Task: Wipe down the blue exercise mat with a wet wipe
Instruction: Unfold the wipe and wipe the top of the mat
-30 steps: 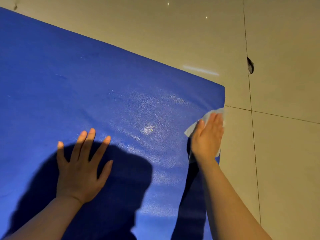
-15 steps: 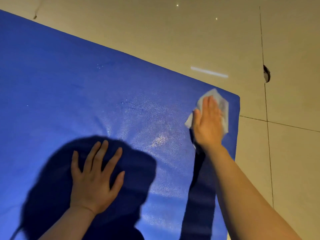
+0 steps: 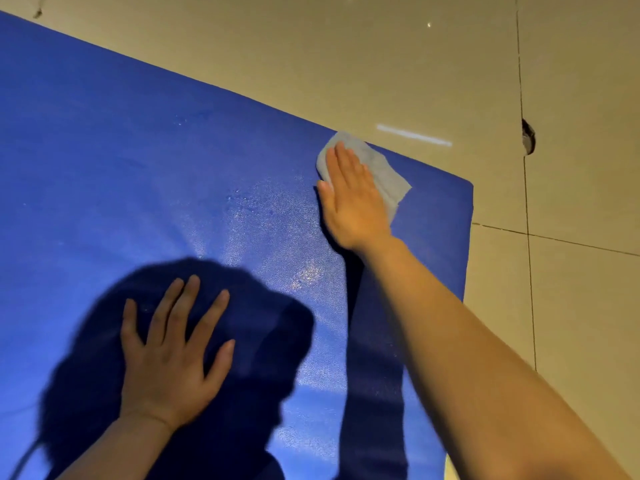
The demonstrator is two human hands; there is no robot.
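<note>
On the tile floor [image 3: 398,64] lies the blue mat [image 3: 121,161], filling the view from nine to two o'clock. Up near one o'clock, the right hand [image 3: 355,202] lies flat with straight fingers, pressing the wipe [image 3: 379,168] down so it rubs the mat's far edge. Down at seven o'clock, the left hand [image 3: 171,358] rests flat with spread fingers, probably to stop the mat sliding.

floor: glossy beige tiles [image 3: 398,57] | grout lines [image 3: 519,81] | light-strip reflection [image 3: 414,135]

Forearms bare — no sleeves; hands [image 3: 171,368] ungloved.
</note>
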